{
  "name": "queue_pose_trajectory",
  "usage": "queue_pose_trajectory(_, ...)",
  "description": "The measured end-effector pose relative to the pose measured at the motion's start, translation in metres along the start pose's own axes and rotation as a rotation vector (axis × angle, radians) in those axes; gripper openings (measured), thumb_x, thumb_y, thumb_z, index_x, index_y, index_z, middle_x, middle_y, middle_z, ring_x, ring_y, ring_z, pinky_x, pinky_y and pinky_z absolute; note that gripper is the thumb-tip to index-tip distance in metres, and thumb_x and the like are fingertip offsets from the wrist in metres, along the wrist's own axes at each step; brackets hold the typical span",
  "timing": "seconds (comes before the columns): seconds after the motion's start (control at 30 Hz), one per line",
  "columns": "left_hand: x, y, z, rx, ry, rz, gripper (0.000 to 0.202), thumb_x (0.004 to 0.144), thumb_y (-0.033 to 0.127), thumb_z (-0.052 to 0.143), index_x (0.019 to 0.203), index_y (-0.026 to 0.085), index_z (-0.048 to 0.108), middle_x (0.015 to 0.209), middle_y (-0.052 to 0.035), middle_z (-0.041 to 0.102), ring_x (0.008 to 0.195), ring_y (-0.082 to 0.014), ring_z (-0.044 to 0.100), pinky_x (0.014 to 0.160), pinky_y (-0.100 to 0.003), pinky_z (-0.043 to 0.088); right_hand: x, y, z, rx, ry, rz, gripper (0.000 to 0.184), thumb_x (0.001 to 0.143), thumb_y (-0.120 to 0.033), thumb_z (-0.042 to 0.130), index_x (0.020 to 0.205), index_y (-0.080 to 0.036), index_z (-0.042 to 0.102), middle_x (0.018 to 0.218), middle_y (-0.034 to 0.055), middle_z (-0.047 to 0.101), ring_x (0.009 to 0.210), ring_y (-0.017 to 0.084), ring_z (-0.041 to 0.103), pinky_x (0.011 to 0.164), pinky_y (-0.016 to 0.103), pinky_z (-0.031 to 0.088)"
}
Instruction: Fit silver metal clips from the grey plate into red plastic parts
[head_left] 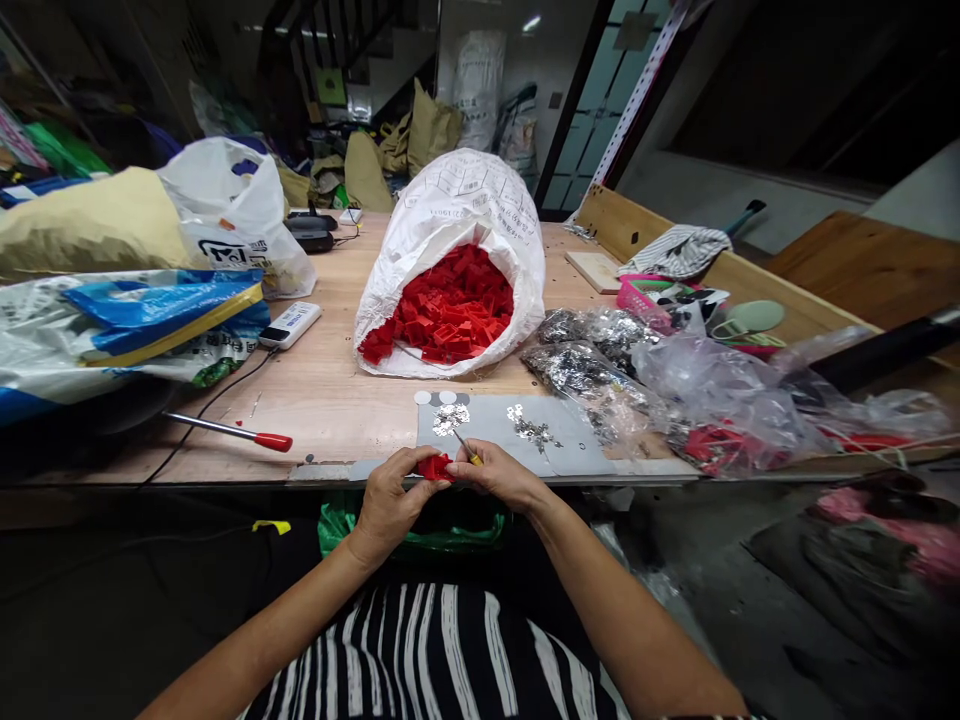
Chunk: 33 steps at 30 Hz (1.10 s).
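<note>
At the table's front edge my left hand pinches a small red plastic piece. My right hand is closed round the yellow handle of a thin pointed tool, its metal shaft pointing up and left; the fingers also meet the red piece. Just beyond lies a grey mat with a pile of small shiny metal parts and a second, scattered heap of metal parts. Farther back, a white woven sack lies open toward me, full of similar red pieces.
Clear plastic bags of metal parts crowd the right side, near a pink basket. To the left are a red-handled lever, a white box with a cable and plastic bags. A green-lined bin stands under the edge.
</note>
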<state>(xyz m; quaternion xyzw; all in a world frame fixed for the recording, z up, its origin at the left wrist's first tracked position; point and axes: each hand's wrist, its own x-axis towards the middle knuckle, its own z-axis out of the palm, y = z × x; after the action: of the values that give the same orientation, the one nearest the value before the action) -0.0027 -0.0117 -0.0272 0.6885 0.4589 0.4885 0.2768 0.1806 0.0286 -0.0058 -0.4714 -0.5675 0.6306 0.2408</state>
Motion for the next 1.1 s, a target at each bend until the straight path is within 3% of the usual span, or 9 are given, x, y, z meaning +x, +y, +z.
queue_pose_trajectory(0.13,0.002,-0.001,0.003,-0.159,0.030,-0.180,0.030,0.073,0.031,0.071,0.100,0.019,0.066,0.096,-0.0051,0.071,0.087,-0.0193,0.067,0.080,-0.032,0.054,-0.005,-0.004,-0.005,0.075,-0.012,-0.018,0.041,0.071,-0.055,0.067,0.076,-0.018,0.047,0.059,-0.0075,0.041,0.048,0.006,0.033,0.045,0.020,0.023)
queue_pose_trajectory(0.3,0.004,-0.002,0.002,-0.241,0.003,-0.253,0.032,0.073,0.028,0.071,0.101,0.018,0.064,0.093,-0.0041,0.071,0.085,-0.0185,0.067,0.080,-0.032,0.054,-0.010,0.000,-0.012,-0.013,0.032,-0.088,0.034,0.083,-0.051,0.055,0.092,-0.018,0.056,0.068,-0.0048,0.044,0.053,0.008,0.040,0.049,0.021,0.030)
queue_pose_trajectory(0.4,0.005,-0.007,0.001,-0.218,-0.035,-0.234,0.031,0.076,0.027,0.067,0.106,0.018,0.061,0.096,-0.0055,0.068,0.088,-0.0183,0.065,0.081,-0.032,0.052,-0.012,0.006,-0.013,-0.198,0.123,-0.140,0.031,0.089,-0.041,0.046,0.102,-0.020,0.063,0.076,-0.0007,0.051,0.058,0.010,0.046,0.055,0.024,0.037)
queue_pose_trajectory(0.5,0.009,-0.012,0.000,-0.110,-0.062,-0.123,0.029,0.079,0.024,0.065,0.108,0.019,0.060,0.099,-0.0060,0.065,0.092,-0.0182,0.063,0.083,-0.033,0.051,-0.014,0.010,-0.011,-0.406,0.233,-0.247,0.027,0.088,-0.033,0.048,0.103,-0.021,0.067,0.090,0.0034,0.059,0.072,0.014,0.054,0.069,0.028,0.042)
queue_pose_trajectory(0.67,0.019,-0.018,-0.001,0.066,-0.153,0.055,0.034,0.077,0.012,0.061,0.110,0.021,0.060,0.105,-0.0060,0.064,0.100,-0.0185,0.060,0.089,-0.035,0.049,-0.017,0.009,-0.004,-0.567,0.268,-0.266,0.016,0.085,-0.026,0.055,0.095,-0.022,0.066,0.081,0.0012,0.066,0.072,0.015,0.057,0.069,0.027,0.042)
queue_pose_trajectory(0.83,0.025,-0.023,0.000,0.110,-0.260,-0.012,0.038,0.076,0.012,0.063,0.112,0.021,0.060,0.106,-0.0048,0.069,0.098,-0.0186,0.063,0.089,-0.034,0.049,-0.018,0.010,-0.001,-0.687,0.274,-0.313,0.013,0.084,-0.021,0.055,0.090,-0.022,0.067,0.085,0.0016,0.067,0.077,0.015,0.059,0.072,0.025,0.042)
queue_pose_trajectory(1.1,0.029,-0.025,-0.002,0.089,-0.287,-0.072,0.039,0.074,0.017,0.067,0.112,0.023,0.062,0.105,-0.0032,0.071,0.096,-0.0190,0.065,0.088,-0.033,0.049,-0.017,0.013,0.000,-0.774,0.267,-0.308,0.013,0.083,-0.019,0.056,0.091,-0.022,0.066,0.087,0.0017,0.066,0.077,0.014,0.059,0.069,0.024,0.042)
